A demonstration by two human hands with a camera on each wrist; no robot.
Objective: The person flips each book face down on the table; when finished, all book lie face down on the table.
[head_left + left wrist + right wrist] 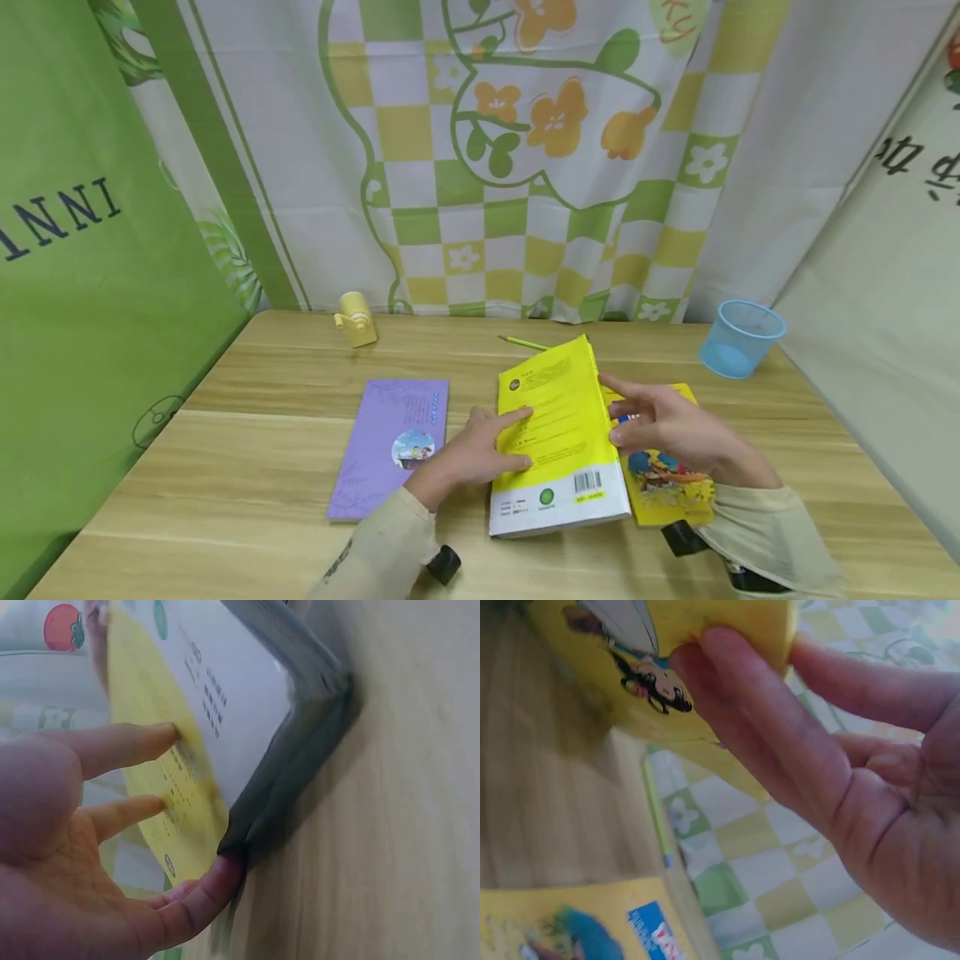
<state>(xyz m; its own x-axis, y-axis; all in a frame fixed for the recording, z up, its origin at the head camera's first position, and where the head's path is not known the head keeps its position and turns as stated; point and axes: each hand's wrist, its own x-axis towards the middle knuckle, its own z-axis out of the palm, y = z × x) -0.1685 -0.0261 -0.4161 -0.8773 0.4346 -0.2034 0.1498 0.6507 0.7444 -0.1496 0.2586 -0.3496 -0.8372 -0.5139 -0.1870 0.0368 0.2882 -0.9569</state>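
A yellow book (555,433) with a white lower band and a barcode leans tilted over the table, its right side raised. My left hand (476,450) grips its left side; in the left wrist view two fingers press the yellow cover (146,682) while others curl under the edge. At the opposite side, my right hand (667,425) holds the raised edge, with fingertips against the cartoon-printed face (705,622) underneath. Partly hidden below the right hand lies a second yellow book (671,492) with colourful pictures. A purple book (375,450) lies flat left of my left hand.
Behind the held book lies a green pencil (525,342), partly covered by it. A light blue mesh cup (738,342) stands at the back right. Toward the back left is a small yellow device with a crank (357,321). A patterned curtain (540,233) hangs behind the table.
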